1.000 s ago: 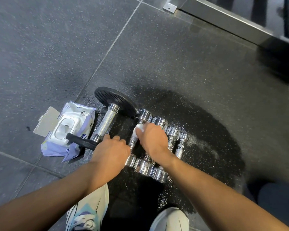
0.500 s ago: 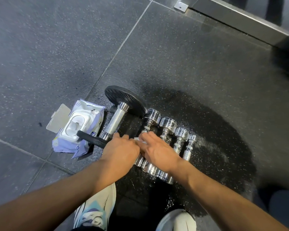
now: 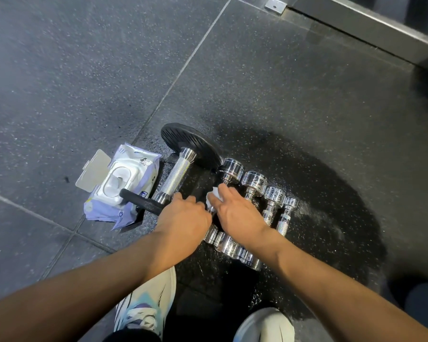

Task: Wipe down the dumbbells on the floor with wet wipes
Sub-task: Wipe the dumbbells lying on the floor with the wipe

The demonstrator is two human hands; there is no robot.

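Observation:
Several chrome dumbbells (image 3: 253, 181) lie side by side on the wet dark floor, smaller toward the right. Left of them lies a bigger dumbbell (image 3: 177, 174) with a knurled handle and black plates. My right hand (image 3: 237, 213) holds a white wet wipe (image 3: 214, 195) against the handle of the leftmost chrome dumbbell (image 3: 230, 167). My left hand (image 3: 183, 218) curls over the near part of that same dumbbell, beside the big dumbbell's near plate. Both hands hide most of that handle.
An open pack of wet wipes (image 3: 120, 186) lies left of the big dumbbell, its lid flipped back. My two shoes (image 3: 146, 302) stand just below the dumbbells. A metal rail (image 3: 371, 23) runs along the far right. A water-darkened patch (image 3: 331, 193) surrounds the dumbbells.
My right hand has slid the wipe along the chrome handle toward me, then a little back up. My left hand has stayed on the dumbbell's near end.

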